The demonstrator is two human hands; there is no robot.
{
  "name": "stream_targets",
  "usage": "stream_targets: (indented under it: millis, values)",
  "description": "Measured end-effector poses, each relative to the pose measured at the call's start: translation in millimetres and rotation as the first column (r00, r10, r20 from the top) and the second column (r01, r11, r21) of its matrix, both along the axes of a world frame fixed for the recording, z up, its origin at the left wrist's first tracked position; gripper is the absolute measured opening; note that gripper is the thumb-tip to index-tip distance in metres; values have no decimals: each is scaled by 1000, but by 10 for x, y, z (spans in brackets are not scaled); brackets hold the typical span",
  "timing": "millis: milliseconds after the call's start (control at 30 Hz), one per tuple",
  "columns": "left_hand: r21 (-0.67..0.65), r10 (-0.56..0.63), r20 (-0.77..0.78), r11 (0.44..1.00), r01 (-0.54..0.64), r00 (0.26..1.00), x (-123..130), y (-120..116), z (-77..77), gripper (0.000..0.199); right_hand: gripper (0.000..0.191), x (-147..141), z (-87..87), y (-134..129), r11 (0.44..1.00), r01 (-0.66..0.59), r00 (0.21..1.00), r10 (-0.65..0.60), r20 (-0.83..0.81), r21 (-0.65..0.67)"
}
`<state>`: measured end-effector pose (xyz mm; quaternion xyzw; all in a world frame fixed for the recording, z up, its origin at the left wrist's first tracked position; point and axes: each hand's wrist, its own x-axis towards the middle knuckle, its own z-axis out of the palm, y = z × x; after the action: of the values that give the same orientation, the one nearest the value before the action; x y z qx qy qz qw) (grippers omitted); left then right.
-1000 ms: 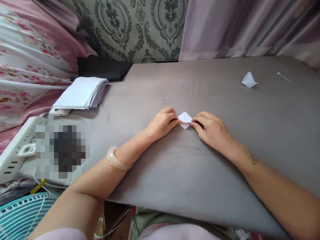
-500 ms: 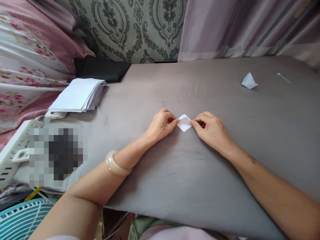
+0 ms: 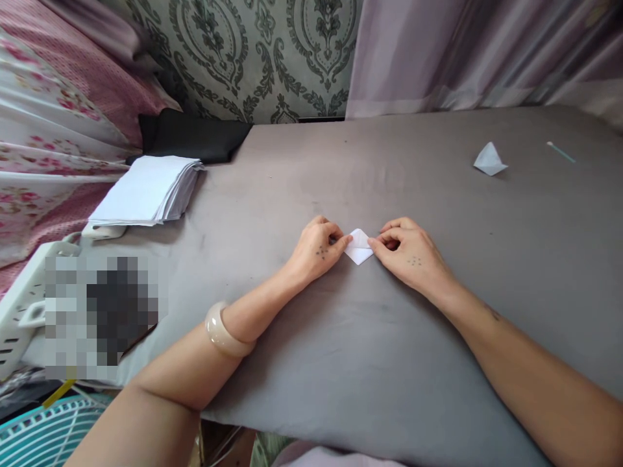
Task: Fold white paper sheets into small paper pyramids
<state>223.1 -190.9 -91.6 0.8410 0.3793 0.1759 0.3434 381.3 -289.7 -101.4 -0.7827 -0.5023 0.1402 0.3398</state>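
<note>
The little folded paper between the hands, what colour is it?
White. The small folded paper shows clearly in the head view, against the grey cloth.

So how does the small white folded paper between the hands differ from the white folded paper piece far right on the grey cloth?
The small white folded paper lies flat, pinched at each side by the left hand and right hand. The white folded paper piece far right stands up as a peak, untouched, farther from the person. Both are white, folded and similar in size.

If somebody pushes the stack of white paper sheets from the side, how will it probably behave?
The stack of white sheets would probably shear rather than slide as one block: its edges already look fanned and uneven. It lies partly on a white plastic piece and overhangs it, so upper sheets may slip off. Single sheets look thin, likely floppy.
</note>
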Motion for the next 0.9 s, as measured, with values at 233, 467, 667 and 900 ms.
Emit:
stream_targets:
  millis: [233,467,667,900]
  values:
    - [49,-33,-27,998,35,999,14,25,-57,17,21,30,-14,42,999,2,1000,-2,-18,-36]
    - [70,-33,-48,997,36,998,4,22,-71,18,26,199,181,29,980,-136,976,107,-192,-145]
    - [77,-23,-48,997,27,999,9,5,-63,17,24,217,165,16,985,-103,979,76,-192,-140]
    - [90,-35,-42,995,39,999,2,15,-88,17,24,167,116,24,987,-90,987,71,-144,-131]
